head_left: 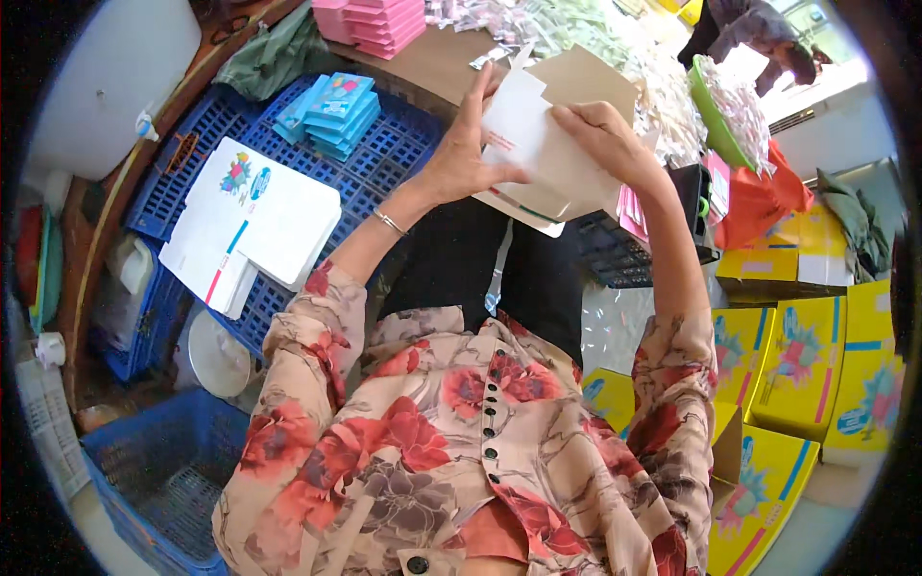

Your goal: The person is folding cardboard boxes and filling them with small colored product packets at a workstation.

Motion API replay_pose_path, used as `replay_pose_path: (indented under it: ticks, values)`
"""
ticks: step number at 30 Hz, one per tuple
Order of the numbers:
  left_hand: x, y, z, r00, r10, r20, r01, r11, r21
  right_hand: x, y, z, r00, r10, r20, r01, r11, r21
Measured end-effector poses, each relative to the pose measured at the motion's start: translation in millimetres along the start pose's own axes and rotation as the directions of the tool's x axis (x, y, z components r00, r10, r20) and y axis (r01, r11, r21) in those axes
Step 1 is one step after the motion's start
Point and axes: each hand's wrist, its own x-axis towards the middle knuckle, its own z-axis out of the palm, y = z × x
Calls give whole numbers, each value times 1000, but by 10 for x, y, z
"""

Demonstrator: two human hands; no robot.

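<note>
A person in a floral shirt [394,456] sits with a white carton [562,158], tan on the inside, held above the lap between two bare hands. The left hand [469,154] is spread along the carton's left side, fingers pointing away and thumb reaching across toward the right. The right hand [607,142] pinches the far right part, thumb on the near face, fingertips out of sight. The carton lies directly between the palms, to the right of the left hand and to the left of the right, touching both; neither is clearly nearer. With flaps standing at several angles, its long axis cannot be told. To the left, flat printed cartons [283,216] lie stacked on blue crates [379,178], nearer the left hand; beyond them sit light-blue packets [336,108]. Yellow cartons [799,355] stand at right. Farther off, small wrapped pieces [586,34] heap on the table, and another person [759,34] bends near a bright opening.
</note>
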Motion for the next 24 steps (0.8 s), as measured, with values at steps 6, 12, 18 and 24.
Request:
replay_pose_path:
  ticks: [6,12,18,24]
  values:
    - [-104,-142,144,997,73,-30,-72,997,13,5,19,47,992,98,74,-86,985,-146]
    - [-93,-169,79,994,101,-48,-96,991,92,-79,-101,127,981,193,22,-193,980,38]
    - [-51,-69,19,985,170,12,-166,945,282,-24,-120,-65,926,246,286,-304,936,178]
    - [-91,-54,94,980,197,-24,-188,959,214,-109,-108,-48,919,311,244,-370,894,254]
